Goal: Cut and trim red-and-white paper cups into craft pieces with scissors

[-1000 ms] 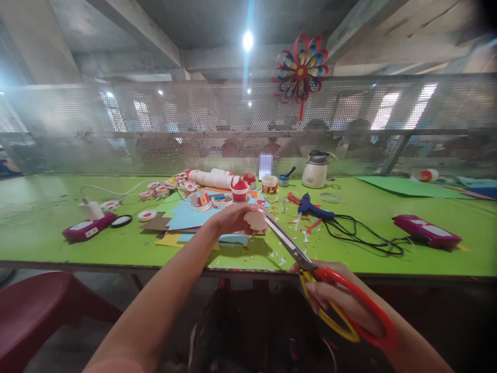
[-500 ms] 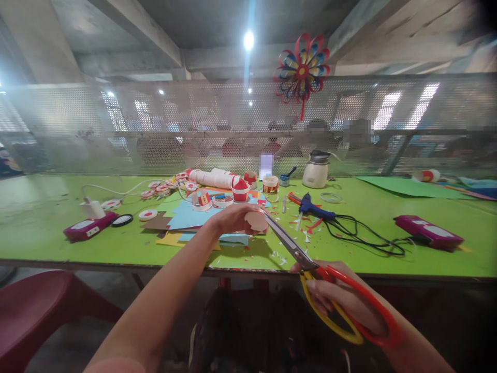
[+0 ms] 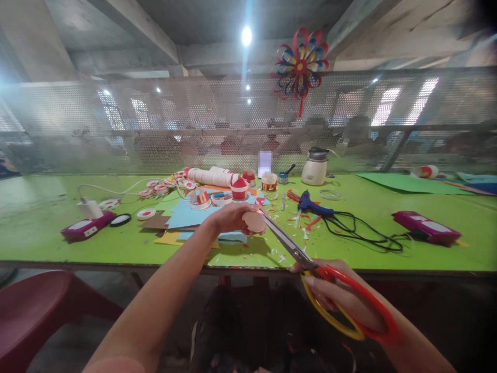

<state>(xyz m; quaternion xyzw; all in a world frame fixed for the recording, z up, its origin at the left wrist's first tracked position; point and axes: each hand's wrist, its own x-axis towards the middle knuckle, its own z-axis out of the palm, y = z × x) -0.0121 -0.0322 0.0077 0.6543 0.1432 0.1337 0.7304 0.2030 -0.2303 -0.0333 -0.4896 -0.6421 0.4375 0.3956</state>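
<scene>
My left hand (image 3: 233, 217) is closed round a small white paper cup (image 3: 253, 221), held above the near part of the green table (image 3: 46, 243). My right hand (image 3: 341, 300) grips a pair of scissors (image 3: 310, 264) by their red and yellow handles. The steel blades reach up and left, and their tips meet the cup's rim. Under the cup lie coloured paper sheets (image 3: 186, 217) and paper scraps.
A blue glue gun (image 3: 312, 206) with black cable lies right of centre. Magenta boxes sit at left (image 3: 83, 227) and right (image 3: 421, 227). Decorated cups (image 3: 238, 187), a white kettle (image 3: 314, 168) and a phone (image 3: 265, 163) stand farther back. A maroon chair (image 3: 42, 311) is at lower left.
The view has tipped slightly, shifting the table scene up a little. Both hands, the cup and the scissors keep nearly the same pose.
</scene>
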